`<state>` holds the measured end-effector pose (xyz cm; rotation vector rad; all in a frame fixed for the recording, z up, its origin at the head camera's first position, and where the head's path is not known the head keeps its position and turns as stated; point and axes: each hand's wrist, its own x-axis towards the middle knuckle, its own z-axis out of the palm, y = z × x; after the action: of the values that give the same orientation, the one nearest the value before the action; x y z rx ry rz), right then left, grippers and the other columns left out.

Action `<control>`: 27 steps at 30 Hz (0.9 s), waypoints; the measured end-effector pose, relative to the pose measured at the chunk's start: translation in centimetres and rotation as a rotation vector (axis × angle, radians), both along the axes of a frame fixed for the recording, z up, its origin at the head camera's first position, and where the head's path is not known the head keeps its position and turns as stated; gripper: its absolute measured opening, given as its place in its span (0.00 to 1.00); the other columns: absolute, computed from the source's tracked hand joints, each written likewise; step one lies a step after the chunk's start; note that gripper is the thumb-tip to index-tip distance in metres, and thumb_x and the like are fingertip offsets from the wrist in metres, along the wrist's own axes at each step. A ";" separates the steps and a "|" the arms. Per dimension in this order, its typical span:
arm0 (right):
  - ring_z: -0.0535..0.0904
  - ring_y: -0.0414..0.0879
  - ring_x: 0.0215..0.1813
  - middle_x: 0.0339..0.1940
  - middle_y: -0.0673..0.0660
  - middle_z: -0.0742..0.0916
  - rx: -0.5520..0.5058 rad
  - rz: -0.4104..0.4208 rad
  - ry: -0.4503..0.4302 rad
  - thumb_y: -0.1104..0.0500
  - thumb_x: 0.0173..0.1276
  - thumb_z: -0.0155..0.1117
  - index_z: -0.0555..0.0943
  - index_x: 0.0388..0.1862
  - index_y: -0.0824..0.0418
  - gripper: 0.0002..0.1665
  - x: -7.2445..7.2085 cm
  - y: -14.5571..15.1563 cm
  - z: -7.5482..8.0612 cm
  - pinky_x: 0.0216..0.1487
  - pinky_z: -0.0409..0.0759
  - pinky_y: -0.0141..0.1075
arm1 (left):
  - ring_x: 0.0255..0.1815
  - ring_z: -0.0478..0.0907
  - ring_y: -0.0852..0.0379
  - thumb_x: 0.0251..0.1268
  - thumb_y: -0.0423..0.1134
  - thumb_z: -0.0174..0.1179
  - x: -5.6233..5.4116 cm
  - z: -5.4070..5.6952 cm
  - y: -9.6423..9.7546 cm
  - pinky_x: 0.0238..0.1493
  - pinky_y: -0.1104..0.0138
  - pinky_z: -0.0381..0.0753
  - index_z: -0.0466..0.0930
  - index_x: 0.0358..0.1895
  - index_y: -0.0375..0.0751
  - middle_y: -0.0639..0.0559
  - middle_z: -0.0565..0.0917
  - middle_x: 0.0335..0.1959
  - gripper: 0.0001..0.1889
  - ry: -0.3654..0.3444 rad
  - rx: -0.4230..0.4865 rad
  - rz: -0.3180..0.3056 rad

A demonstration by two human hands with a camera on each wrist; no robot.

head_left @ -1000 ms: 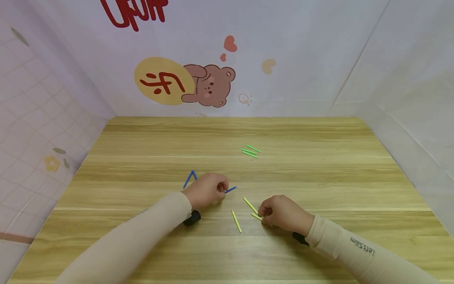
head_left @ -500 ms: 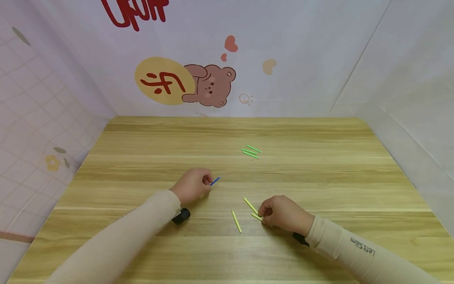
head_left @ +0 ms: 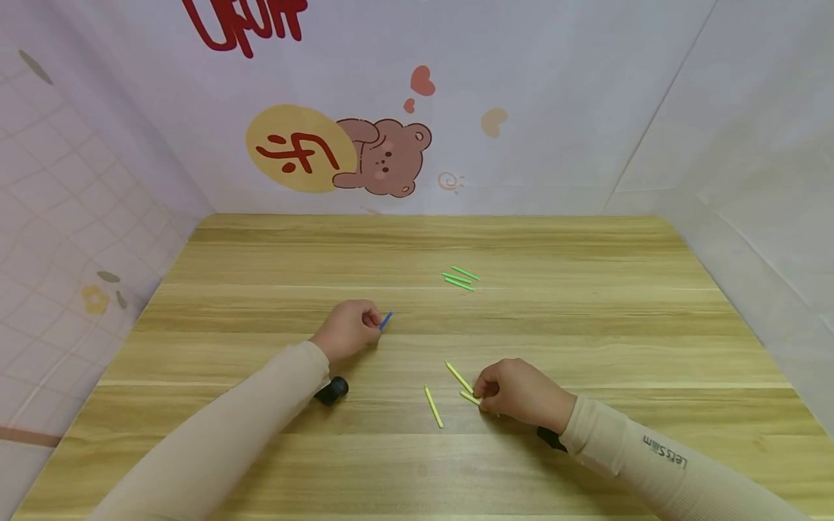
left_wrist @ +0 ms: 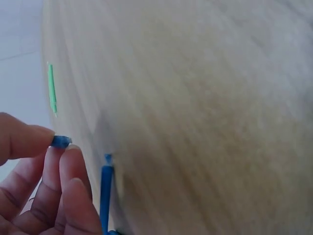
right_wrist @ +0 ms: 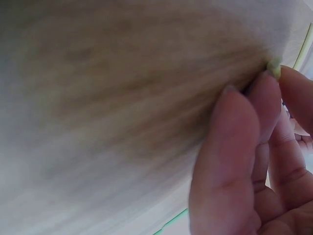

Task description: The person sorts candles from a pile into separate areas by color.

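My left hand [head_left: 348, 331] pinches a thin blue stick [head_left: 386, 320] between thumb and fingertips; its end [left_wrist: 60, 142] shows in the left wrist view. Below those fingers a second blue stick [left_wrist: 105, 198] with a narrow tip lies on the table, and the edge of another blue piece peeks in beneath it. The head view hides these behind the left hand. To the right, my right hand [head_left: 524, 391] pinches the end of a short-looking yellow stick [head_left: 469, 397], partly covered by the fingers. Another yellow stick [head_left: 460, 377] slants up-left from the same fingertips.
A third yellow stick [head_left: 433, 407] lies between the hands on the wooden table [head_left: 586, 289]. Several green sticks [head_left: 459, 278] lie side by side farther back. White printed walls [head_left: 554, 159] stand along the back and both sides.
My left hand has carried the blue stick left and away from me, and the stick now points more steeply. The right hand has stayed in place.
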<state>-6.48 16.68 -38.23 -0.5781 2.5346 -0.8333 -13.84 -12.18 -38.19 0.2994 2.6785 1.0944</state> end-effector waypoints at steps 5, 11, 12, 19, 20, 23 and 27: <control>0.71 0.35 0.26 0.23 0.43 0.82 0.002 0.006 0.005 0.68 0.55 0.70 0.83 0.27 0.58 0.06 0.0 -0.1 0.0 0.30 0.72 0.30 | 0.29 0.71 0.57 0.47 0.25 0.60 -0.3 -0.2 -0.1 0.33 0.68 0.70 0.77 0.30 0.36 0.51 0.76 0.25 0.06 -0.004 -0.008 0.006; 0.71 0.36 0.26 0.23 0.43 0.82 0.001 0.001 -0.001 0.68 0.55 0.70 0.83 0.27 0.58 0.06 0.1 -0.1 0.2 0.30 0.72 0.30 | 0.29 0.71 0.57 0.48 0.26 0.59 -0.5 -0.4 -0.3 0.33 0.68 0.70 0.78 0.31 0.36 0.51 0.76 0.26 0.06 -0.026 -0.025 0.024; 0.72 0.36 0.26 0.23 0.43 0.82 0.004 0.000 0.000 0.68 0.55 0.70 0.83 0.28 0.58 0.06 0.1 -0.1 0.2 0.30 0.72 0.31 | 0.29 0.71 0.56 0.49 0.26 0.59 -0.5 -0.4 -0.4 0.33 0.68 0.70 0.78 0.32 0.36 0.51 0.76 0.26 0.06 -0.028 -0.030 0.025; 0.72 0.36 0.26 0.23 0.43 0.81 0.015 -0.001 0.007 0.68 0.55 0.71 0.83 0.27 0.57 0.07 0.0 -0.1 0.0 0.30 0.72 0.31 | 0.30 0.71 0.55 0.50 0.26 0.60 -0.4 -0.2 -0.5 0.33 0.66 0.70 0.77 0.31 0.37 0.50 0.76 0.25 0.05 -0.032 -0.094 0.034; 0.72 0.36 0.26 0.23 0.43 0.81 0.015 0.000 0.007 0.67 0.55 0.71 0.83 0.27 0.57 0.06 0.0 0.0 0.0 0.30 0.72 0.31 | 0.30 0.71 0.55 0.50 0.26 0.60 -0.4 -0.2 -0.5 0.33 0.66 0.69 0.77 0.30 0.37 0.51 0.75 0.25 0.05 -0.031 -0.101 0.035; 0.72 0.36 0.26 0.23 0.43 0.81 0.011 0.001 0.002 0.68 0.55 0.70 0.83 0.27 0.58 0.06 0.0 0.0 0.0 0.30 0.72 0.31 | 0.30 0.71 0.54 0.50 0.26 0.61 -0.4 -0.2 -0.5 0.33 0.66 0.69 0.76 0.29 0.38 0.51 0.75 0.25 0.05 -0.029 -0.125 0.037; 0.72 0.36 0.27 0.23 0.43 0.82 0.011 -0.002 -0.005 0.68 0.55 0.70 0.82 0.27 0.58 0.06 0.0 0.0 0.0 0.31 0.72 0.31 | 0.31 0.71 0.54 0.50 0.28 0.63 -0.3 -0.2 -0.3 0.34 0.65 0.69 0.75 0.28 0.40 0.51 0.76 0.26 0.06 -0.033 -0.158 0.041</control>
<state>-6.50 16.64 -38.24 -0.5696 2.5336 -0.8202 -14.18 -12.53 -38.39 0.1962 2.7326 0.8829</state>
